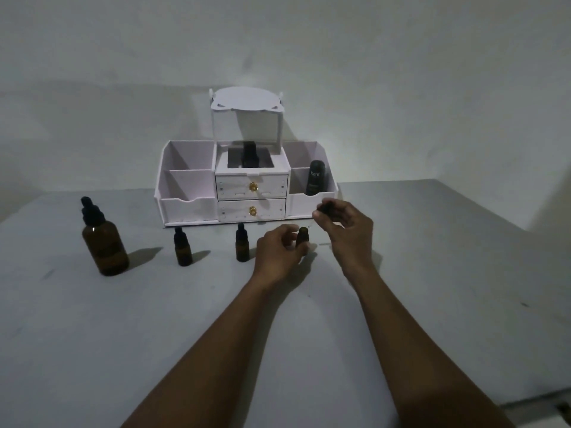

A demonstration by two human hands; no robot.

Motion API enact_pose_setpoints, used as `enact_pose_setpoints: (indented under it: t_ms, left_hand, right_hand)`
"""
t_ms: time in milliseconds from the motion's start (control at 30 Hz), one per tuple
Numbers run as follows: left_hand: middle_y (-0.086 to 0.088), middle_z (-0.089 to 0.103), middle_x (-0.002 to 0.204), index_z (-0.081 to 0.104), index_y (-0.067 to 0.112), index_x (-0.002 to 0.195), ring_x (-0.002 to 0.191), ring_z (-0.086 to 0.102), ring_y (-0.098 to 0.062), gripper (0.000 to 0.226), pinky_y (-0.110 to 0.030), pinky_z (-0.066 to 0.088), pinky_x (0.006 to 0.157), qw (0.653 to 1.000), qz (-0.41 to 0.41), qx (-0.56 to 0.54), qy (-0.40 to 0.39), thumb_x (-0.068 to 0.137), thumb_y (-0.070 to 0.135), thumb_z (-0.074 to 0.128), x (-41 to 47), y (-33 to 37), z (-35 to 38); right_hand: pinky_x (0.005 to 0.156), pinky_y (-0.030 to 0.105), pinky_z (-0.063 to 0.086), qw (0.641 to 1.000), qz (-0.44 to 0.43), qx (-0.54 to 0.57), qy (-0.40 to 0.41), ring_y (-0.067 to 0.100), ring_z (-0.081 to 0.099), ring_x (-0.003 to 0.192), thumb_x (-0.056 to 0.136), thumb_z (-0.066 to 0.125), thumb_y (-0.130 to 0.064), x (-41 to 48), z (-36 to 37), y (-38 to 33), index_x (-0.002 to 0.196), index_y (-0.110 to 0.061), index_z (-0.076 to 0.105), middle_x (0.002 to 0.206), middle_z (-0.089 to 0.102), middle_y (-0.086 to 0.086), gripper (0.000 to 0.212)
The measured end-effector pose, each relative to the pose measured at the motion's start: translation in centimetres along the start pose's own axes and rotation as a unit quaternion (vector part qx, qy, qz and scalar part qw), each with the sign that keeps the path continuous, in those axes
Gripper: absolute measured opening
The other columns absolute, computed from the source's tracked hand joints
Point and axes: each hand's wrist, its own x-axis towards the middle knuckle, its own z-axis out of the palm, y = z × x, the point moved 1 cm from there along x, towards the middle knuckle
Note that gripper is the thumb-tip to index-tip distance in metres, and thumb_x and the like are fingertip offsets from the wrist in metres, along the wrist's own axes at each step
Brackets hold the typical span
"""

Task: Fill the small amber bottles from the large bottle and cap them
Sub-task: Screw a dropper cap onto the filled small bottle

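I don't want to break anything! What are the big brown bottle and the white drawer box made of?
Big brown bottle: probably amber glass, glossy; a glint shows on its shoulder. White drawer box: thin flat matte panels, maybe plastic board or painted wood.

On the table (pixel 154 335), a drawer organizer (pixel 188 208) stands at the back, near the wall. Before it runs a row: the large dropper bottle (pixel 105 242) far left, then 2 capped small bottles (pixel 183 248) (pixel 242 244), then the uncapped small bottle (pixel 302 237) in the left hand (pixel 278 253). Just above and right of it, the right hand (pixel 349 230) pinches a cap (pixel 326 206). A Kahf bottle (pixel 316 177) stands in the organizer's right front compartment, and another bottle (pixel 250 154) stands in its top centre well.
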Motion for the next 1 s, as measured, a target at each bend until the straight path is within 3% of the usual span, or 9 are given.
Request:
enact_pose_setpoints:
  t_ms: [133, 300, 367, 467, 600, 733, 800, 933, 1000]
  left_hand:
    - [-0.002, 0.067, 0.132, 0.065, 0.017, 0.131, 0.117, 0.063, -0.019, 0.041, -0.029, 0.049, 0.092, 1.000, 0.000, -0.004, -0.006, 0.092, 0.022, 0.075, -0.5, 0.2, 0.1]
    - [0.000, 0.068, 0.132, 0.068, 0.019, 0.130, 0.118, 0.065, -0.021, 0.037, -0.030, 0.051, 0.091, 1.000, 0.005, -0.002, -0.014, 0.093, 0.019, 0.073, -0.9, 0.3, 0.0]
    - [0.002, 0.069, 0.131, 0.068, 0.020, 0.129, 0.118, 0.066, -0.020, 0.036, -0.028, 0.051, 0.091, 1.000, 0.007, 0.001, -0.014, 0.093, 0.019, 0.073, -1.0, 0.3, -0.1]
    - [0.004, 0.071, 0.125, 0.070, 0.023, 0.125, 0.108, 0.069, -0.015, 0.032, -0.011, 0.047, 0.071, 1.000, 0.013, 0.005, -0.007, 0.093, 0.018, 0.074, -0.9, 0.2, 0.0]
    - [0.004, 0.073, 0.121, 0.072, 0.023, 0.119, 0.108, 0.069, -0.015, 0.027, -0.008, 0.043, 0.065, 1.000, 0.011, 0.006, -0.001, 0.093, 0.018, 0.074, -0.9, 0.2, 0.0]
    - [0.003, 0.073, 0.118, 0.072, 0.020, 0.121, 0.080, 0.064, 0.000, 0.028, -0.003, 0.040, 0.045, 1.000, 0.011, 0.000, -0.010, 0.093, 0.017, 0.074, -1.0, 0.2, -0.1]
    - [0.004, 0.073, 0.120, 0.072, 0.022, 0.120, 0.090, 0.067, -0.004, 0.028, -0.003, 0.042, 0.049, 1.000, 0.019, 0.005, -0.009, 0.093, 0.017, 0.074, -0.8, 0.1, -0.1]
    - [0.003, 0.071, 0.126, 0.071, 0.021, 0.124, 0.111, 0.069, -0.017, 0.032, -0.013, 0.049, 0.072, 1.000, 0.009, -0.004, -0.010, 0.093, 0.016, 0.073, -0.8, 0.1, -0.1]
    - [0.002, 0.071, 0.126, 0.071, 0.020, 0.124, 0.114, 0.068, -0.020, 0.032, -0.021, 0.050, 0.081, 1.000, 0.009, -0.001, -0.005, 0.093, 0.015, 0.073, -0.9, 0.2, -0.1]
  right_hand:
    - [0.088, 0.020, 0.055, 1.000, -0.005, 0.003, -0.017, 0.008, 0.071, 0.096, 0.085, 0.078, -0.016, 0.1, 0.3, 0.1, 0.112, -0.020, 0.072, 0.106, 0.075, -0.003, 0.028]
    - [0.081, 0.006, 0.047, 0.997, -0.004, -0.053, -0.051, 0.001, 0.067, 0.092, 0.085, 0.077, -0.019, 0.1, 1.3, 0.6, 0.116, -0.020, 0.071, 0.109, 0.073, -0.007, 0.032]
    - [0.084, 0.013, 0.050, 0.996, 0.002, -0.071, -0.062, 0.007, 0.068, 0.096, 0.085, 0.077, -0.020, 0.0, 1.6, 1.0, 0.117, -0.019, 0.072, 0.112, 0.073, -0.004, 0.032]
    - [0.087, 0.026, 0.057, 0.993, 0.001, -0.095, -0.073, 0.011, 0.069, 0.093, 0.083, 0.080, -0.023, -0.2, 1.8, 1.5, 0.114, -0.018, 0.074, 0.108, 0.075, -0.001, 0.032]
    - [0.083, 0.021, 0.056, 0.990, 0.009, -0.116, -0.079, 0.009, 0.069, 0.088, 0.078, 0.083, -0.030, -0.3, 2.0, 2.0, 0.107, -0.020, 0.074, 0.104, 0.075, -0.002, 0.032]
    - [0.078, 0.013, 0.053, 0.991, 0.009, -0.113, -0.076, 0.007, 0.066, 0.090, 0.076, 0.084, -0.035, -0.4, 2.1, 1.9, 0.112, -0.021, 0.071, 0.104, 0.070, -0.011, 0.040]
    - [0.078, 0.012, 0.050, 0.992, -0.006, -0.099, -0.071, 0.007, 0.066, 0.097, 0.080, 0.082, -0.030, -0.4, 1.9, 1.7, 0.120, -0.023, 0.068, 0.113, 0.069, -0.011, 0.043]
    - [0.089, 0.030, 0.059, 0.991, -0.032, -0.100, -0.077, 0.012, 0.070, 0.096, 0.086, 0.076, -0.012, -0.4, 1.9, 1.5, 0.116, -0.018, 0.073, 0.110, 0.075, -0.001, 0.031]
    - [0.084, 0.020, 0.057, 0.991, -0.033, -0.108, -0.069, 0.009, 0.069, 0.091, 0.084, 0.079, -0.016, -0.4, 2.0, 1.5, 0.112, -0.020, 0.073, 0.107, 0.075, -0.001, 0.029]
